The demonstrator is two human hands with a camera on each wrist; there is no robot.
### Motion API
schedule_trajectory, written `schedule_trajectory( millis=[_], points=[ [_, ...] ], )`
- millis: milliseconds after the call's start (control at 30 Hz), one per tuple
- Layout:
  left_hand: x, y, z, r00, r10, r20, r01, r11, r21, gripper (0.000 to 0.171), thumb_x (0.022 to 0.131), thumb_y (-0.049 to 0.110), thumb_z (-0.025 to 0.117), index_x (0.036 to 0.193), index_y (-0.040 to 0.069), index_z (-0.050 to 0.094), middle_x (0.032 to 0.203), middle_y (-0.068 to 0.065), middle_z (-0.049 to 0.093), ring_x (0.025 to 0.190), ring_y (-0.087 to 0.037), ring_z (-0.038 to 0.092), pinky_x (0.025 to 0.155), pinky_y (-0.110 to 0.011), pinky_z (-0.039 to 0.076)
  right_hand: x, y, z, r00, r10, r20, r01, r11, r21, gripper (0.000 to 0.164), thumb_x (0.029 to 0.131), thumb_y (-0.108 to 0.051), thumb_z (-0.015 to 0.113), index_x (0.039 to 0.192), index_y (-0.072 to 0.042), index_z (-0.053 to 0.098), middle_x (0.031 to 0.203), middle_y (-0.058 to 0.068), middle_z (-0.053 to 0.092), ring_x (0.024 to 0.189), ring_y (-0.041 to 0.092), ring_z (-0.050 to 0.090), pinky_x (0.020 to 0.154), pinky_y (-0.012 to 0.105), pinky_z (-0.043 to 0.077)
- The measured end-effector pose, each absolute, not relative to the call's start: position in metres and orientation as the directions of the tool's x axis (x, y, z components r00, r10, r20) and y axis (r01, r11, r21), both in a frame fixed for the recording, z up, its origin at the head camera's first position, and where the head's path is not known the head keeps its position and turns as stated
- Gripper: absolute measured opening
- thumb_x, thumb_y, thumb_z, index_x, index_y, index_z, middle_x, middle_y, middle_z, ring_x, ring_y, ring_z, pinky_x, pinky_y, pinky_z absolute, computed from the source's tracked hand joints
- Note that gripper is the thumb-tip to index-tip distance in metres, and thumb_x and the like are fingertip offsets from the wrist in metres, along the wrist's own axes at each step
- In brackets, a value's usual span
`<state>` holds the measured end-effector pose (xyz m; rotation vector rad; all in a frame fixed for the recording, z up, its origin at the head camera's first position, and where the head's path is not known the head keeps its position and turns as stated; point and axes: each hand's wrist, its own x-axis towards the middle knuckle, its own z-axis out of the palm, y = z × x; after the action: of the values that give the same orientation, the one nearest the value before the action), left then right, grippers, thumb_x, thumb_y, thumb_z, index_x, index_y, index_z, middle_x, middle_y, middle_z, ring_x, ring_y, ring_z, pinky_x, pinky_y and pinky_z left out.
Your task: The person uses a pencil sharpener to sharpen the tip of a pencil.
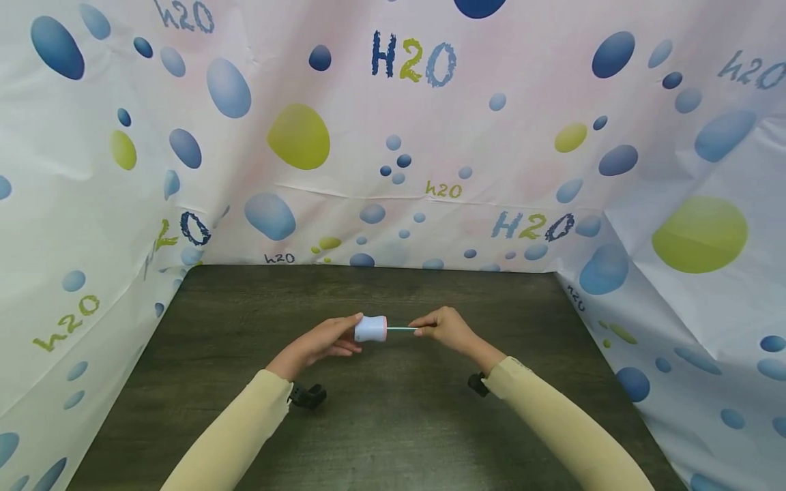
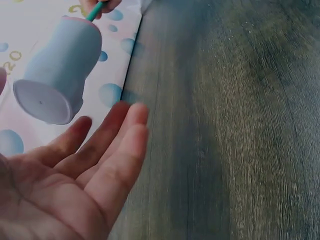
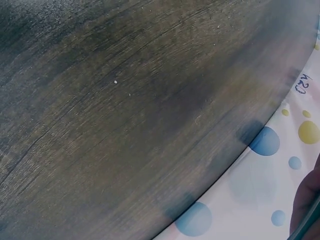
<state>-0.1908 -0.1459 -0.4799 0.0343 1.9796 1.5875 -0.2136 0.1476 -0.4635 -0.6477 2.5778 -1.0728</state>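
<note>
A pale blue, waisted cylinder with a pink rim lies sideways in the air above the table. From its pink end runs a thin teal rod, which my right hand pinches at the far end. My left hand is at the cylinder's flat base, fingers extended and spread. The left wrist view shows the base of the cylinder facing the palm, with the fingers apart from it; thumb contact is unclear. Only a sliver of the right hand and rod enters the right wrist view.
Beneath both hands is a dark wood-grain table. A white sheet printed with blue and green drops and H2O lettering hangs behind the table and along both sides. Each wrist carries a black camera mount.
</note>
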Motion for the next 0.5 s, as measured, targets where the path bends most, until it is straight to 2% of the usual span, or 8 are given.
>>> schedule_trajectory(
  millis=[133,333,500],
  points=[
    [-0.1928,-0.1467,-0.4795,-0.789,0.405,-0.463,-0.393,0.247,0.886,0.072,0.107,0.054,0.043,0.146,-0.006,0.046,0.133,-0.028,0.065,0.098,-0.016,0.074,0.099,-0.04,0.06,-0.2133,0.1468,-0.4633,-0.861,-0.503,-0.074,-0.309,0.634,-0.709,0.025,0.096,-0.012,0.07,0.117,-0.001,0.077,0.117,0.019,0.076,0.102,0.03,0.076,0.075,0.03,0.06],
    [-0.1956,-0.1467,-0.4779,-0.752,0.428,-0.501,-0.464,0.196,0.864,0.067,0.109,0.049,0.041,0.142,-0.009,0.048,0.104,-0.009,0.075,0.086,-0.01,0.074,0.092,-0.032,0.063,-0.2124,0.1457,-0.4617,-0.858,-0.508,-0.074,-0.322,0.644,-0.694,0.026,0.096,-0.011,0.07,0.118,0.0,0.076,0.117,0.018,0.076,0.1,0.03,0.076,0.074,0.029,0.061],
    [-0.1954,-0.146,-0.4778,-0.729,0.453,-0.514,-0.505,0.151,0.85,0.059,0.11,0.038,0.046,0.141,-0.012,0.048,0.095,-0.005,0.075,0.077,-0.007,0.074,0.078,-0.022,0.063,-0.2109,0.1448,-0.46,-0.858,-0.508,-0.082,-0.32,0.651,-0.688,0.023,0.095,-0.01,0.07,0.115,-0.001,0.078,0.115,0.02,0.076,0.097,0.032,0.076,0.065,0.022,0.051]
  ],
)
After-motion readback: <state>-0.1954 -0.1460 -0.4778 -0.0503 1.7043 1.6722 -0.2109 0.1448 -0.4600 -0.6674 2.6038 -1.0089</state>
